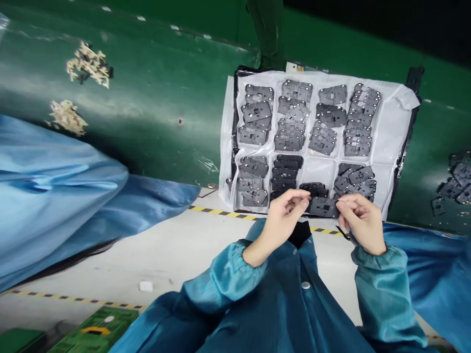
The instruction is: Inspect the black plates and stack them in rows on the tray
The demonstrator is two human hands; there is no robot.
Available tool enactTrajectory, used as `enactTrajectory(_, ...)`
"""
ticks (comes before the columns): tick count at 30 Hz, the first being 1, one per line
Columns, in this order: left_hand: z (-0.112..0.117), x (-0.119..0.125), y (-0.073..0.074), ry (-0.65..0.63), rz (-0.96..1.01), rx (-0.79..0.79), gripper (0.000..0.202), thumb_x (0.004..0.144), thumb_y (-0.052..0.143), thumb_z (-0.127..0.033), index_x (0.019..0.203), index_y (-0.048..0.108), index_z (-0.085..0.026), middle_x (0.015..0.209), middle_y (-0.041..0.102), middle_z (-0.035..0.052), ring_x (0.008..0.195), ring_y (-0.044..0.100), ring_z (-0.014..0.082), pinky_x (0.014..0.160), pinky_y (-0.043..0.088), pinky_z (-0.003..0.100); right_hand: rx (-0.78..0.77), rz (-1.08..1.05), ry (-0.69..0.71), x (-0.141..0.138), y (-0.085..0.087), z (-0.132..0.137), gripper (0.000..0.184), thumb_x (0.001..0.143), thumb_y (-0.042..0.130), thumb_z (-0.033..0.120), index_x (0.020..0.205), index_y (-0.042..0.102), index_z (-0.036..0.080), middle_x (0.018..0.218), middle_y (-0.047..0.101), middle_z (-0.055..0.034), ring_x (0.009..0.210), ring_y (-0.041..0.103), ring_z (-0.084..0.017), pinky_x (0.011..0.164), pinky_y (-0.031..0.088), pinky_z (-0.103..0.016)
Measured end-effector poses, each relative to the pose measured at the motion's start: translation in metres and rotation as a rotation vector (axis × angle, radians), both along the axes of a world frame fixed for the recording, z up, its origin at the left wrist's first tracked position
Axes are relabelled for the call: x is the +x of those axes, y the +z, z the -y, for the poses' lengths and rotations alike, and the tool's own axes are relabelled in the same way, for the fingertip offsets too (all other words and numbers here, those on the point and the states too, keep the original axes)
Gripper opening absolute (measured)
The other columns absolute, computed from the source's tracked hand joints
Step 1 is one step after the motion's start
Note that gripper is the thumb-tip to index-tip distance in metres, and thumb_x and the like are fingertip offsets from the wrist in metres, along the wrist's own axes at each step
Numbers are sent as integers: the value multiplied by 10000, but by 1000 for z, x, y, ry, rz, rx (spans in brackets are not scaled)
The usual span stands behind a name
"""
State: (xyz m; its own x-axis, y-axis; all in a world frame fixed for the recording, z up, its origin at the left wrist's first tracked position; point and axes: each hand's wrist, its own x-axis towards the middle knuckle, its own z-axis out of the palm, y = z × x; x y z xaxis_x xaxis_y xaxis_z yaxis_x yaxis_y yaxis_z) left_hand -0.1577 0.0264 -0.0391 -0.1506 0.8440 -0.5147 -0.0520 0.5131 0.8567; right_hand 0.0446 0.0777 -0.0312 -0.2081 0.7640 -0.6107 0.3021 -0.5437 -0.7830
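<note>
A flat black plate with small cut-outs (324,208) spans the gap between my two hands, above the near edge of a lined tray (392,127). My left hand (284,213) is closed, thumb and fingers pinched at the plate's left end. At the right end, my right hand (362,220) is closed too, its fingertips on the plate's edge. Just beyond my hands lies a stack of similar black plates (314,189). To its left is a row of overlapping plates (286,171), and to its right a loose pile (355,180).
The tray's white liner divides it into sections with many plates (256,113). On the green bench (165,98) lie two heaps of small beige parts (90,64) at left and dark parts (458,179) at right. Blue-clothed people (55,196) sit on both sides. A green crate (95,331) stands lower left.
</note>
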Motion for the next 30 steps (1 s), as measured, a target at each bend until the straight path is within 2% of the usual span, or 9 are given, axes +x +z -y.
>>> enactTrajectory(2, -7, 9, 7, 90, 164, -89, 162, 864, 628, -275, 963, 697, -166, 755, 630, 11, 653, 552, 106, 619, 462, 233, 20, 8, -39, -8, 6, 1, 220, 876, 663, 388, 931, 602, 184, 468, 562, 59, 350, 405, -62, 366, 312, -177)
enactTrajectory(5, -11, 18, 11, 200, 227, -131, 149, 836, 646, -263, 929, 720, -173, 616, 521, -36, 531, 432, 69, 527, 387, 209, 32, 12, -32, -16, 14, 1, 201, 867, 675, 367, 929, 621, 184, 456, 529, 71, 369, 412, -61, 373, 314, -170)
enactTrajectory(8, -12, 21, 12, 268, 219, -130, 140, 831, 637, -265, 893, 729, -178, 589, 487, -45, 502, 376, 59, 490, 343, 202, 35, 9, -47, -20, 18, 0, 214, 819, 725, 343, 938, 645, 183, 517, 554, 59, 415, 450, -64, 393, 338, -173)
enactTrajectory(12, -14, 21, 11, 316, 147, -123, 142, 823, 625, -262, 842, 739, -180, 621, 554, -27, 527, 421, 73, 504, 370, 206, 55, -25, -100, -25, 15, 6, 257, 750, 786, 301, 964, 690, 195, 620, 570, 45, 514, 494, -72, 485, 414, -195)
enactTrajectory(18, -13, 25, 10, 374, 57, -43, 118, 818, 632, -236, 808, 744, -200, 715, 613, -11, 637, 512, 98, 594, 430, 212, 59, -21, -424, -46, 0, 24, 199, 789, 738, 357, 924, 720, 211, 734, 651, -8, 576, 548, -117, 519, 461, -247)
enactTrajectory(21, -9, 30, 8, 335, 27, 16, 114, 833, 641, -241, 848, 748, -203, 783, 629, 6, 698, 540, 112, 636, 439, 224, 82, 3, -565, -58, -3, 30, 199, 789, 719, 377, 887, 708, 204, 768, 656, -24, 654, 587, -143, 547, 495, -257)
enactTrajectory(24, -8, 32, 1, 251, -7, 29, 149, 874, 614, -274, 889, 738, -193, 798, 622, 22, 705, 541, 124, 643, 443, 240, 90, 29, -622, -60, -9, 31, 222, 789, 695, 396, 864, 693, 187, 791, 653, -36, 678, 596, -151, 549, 504, -259)
enactTrajectory(26, -11, 29, -4, 130, -76, 64, 176, 897, 591, -291, 969, 716, -190, 860, 638, 42, 748, 552, 141, 687, 465, 262, 95, 45, -670, -53, -18, 25, 219, 776, 704, 376, 865, 692, 176, 811, 657, -39, 657, 586, -140, 530, 490, -251)
enactTrajectory(30, -17, 9, -16, -169, -414, 204, 444, 901, 584, -275, 1332, 506, -204, 1252, 581, 118, 1036, 543, 224, 906, 470, 371, 170, 76, -820, -35, -49, -5, 228, 729, 741, 329, 876, 697, 161, 834, 667, -29, 600, 546, -101, 478, 444, -218)
